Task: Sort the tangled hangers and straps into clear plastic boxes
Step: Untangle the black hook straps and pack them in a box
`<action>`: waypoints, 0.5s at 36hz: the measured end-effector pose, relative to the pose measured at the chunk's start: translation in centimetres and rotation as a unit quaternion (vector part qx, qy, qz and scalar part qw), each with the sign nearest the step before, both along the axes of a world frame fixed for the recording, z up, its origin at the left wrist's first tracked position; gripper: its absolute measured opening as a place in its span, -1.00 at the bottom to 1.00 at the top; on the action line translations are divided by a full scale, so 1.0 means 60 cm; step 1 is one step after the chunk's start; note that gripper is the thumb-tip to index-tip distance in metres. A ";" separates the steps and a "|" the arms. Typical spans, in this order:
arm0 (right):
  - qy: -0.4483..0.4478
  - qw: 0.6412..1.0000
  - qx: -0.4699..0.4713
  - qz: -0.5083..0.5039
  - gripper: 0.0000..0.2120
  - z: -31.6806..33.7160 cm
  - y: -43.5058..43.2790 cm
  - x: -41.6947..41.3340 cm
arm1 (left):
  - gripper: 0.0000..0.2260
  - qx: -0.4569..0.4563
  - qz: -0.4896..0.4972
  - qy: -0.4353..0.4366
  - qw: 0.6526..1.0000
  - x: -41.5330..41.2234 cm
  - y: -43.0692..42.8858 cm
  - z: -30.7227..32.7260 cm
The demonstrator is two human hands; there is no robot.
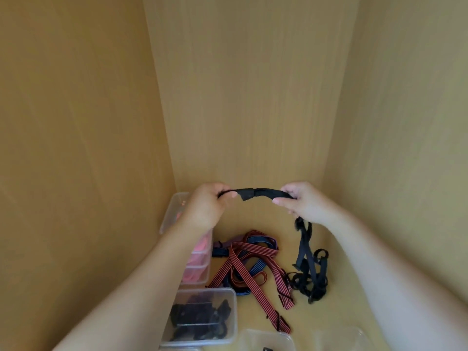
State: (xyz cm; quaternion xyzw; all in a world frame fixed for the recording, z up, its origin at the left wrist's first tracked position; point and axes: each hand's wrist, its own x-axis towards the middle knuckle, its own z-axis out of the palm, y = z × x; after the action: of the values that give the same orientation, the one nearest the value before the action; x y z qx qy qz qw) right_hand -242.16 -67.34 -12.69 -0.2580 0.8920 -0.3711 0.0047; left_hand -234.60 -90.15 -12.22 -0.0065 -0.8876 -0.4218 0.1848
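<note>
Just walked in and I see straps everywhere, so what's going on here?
A person is sorting straps inside a wooden cupboard. The left hand and the right hand pinch a black strap stretched between them, its tail hanging down to a black tangle. Red striped straps lie loose beside it. On the left, one clear box holds pink things and a nearer box holds black pieces.

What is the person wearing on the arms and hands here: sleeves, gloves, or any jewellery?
The left hand and right hand are bare: no gloves, rings or watch show. The arms are uncovered too; no sleeve shows as far as the picture's lower edge, and no bracelet or marking is seen on them.
</note>
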 end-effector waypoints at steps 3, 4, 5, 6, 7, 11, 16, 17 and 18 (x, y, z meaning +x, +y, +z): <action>-0.061 0.995 -0.062 0.050 -0.78 0.016 -0.022 0.012 | -0.88 0.035 -0.044 -0.007 0.998 -0.012 0.017 0.011; -0.071 0.991 -0.098 0.056 -0.74 0.020 -0.028 0.014 | -0.87 0.047 -0.053 -0.005 0.997 -0.014 0.022 0.015; -0.070 0.987 -0.129 0.060 -0.74 0.025 -0.033 0.016 | -0.86 0.060 -0.058 -0.005 0.996 -0.015 0.026 0.018; -0.060 0.985 -0.150 0.065 -0.79 0.029 -0.038 0.017 | -0.87 0.080 -0.062 -0.007 0.995 -0.016 0.030 0.019; -0.048 0.982 -0.167 0.073 -0.84 0.031 -0.041 0.018 | -0.88 0.105 -0.063 -0.012 0.992 -0.017 0.031 0.020; -0.024 0.979 -0.180 0.092 -0.85 0.042 -0.040 0.019 | -0.80 0.222 -0.080 -0.049 0.970 -0.013 0.026 0.020; -0.027 0.980 -0.169 0.100 -0.82 0.046 -0.033 0.016 | -0.91 0.315 -0.122 -0.102 0.936 -0.010 0.025 0.028; -0.029 0.979 -0.174 0.102 -0.82 0.045 -0.033 0.015 | -0.92 0.341 -0.133 -0.110 0.924 -0.009 0.026 0.031; -0.033 0.978 -0.181 0.103 -0.81 0.044 -0.034 0.016 | -0.93 0.356 -0.141 -0.112 0.917 -0.007 0.027 0.034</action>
State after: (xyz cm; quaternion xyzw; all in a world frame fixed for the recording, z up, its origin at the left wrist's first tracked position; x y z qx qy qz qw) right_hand -241.19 -69.38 -10.05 -0.3326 0.7782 -0.5322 0.0253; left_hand -235.03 -88.56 -10.21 -0.0180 -0.6837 -0.7295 0.0126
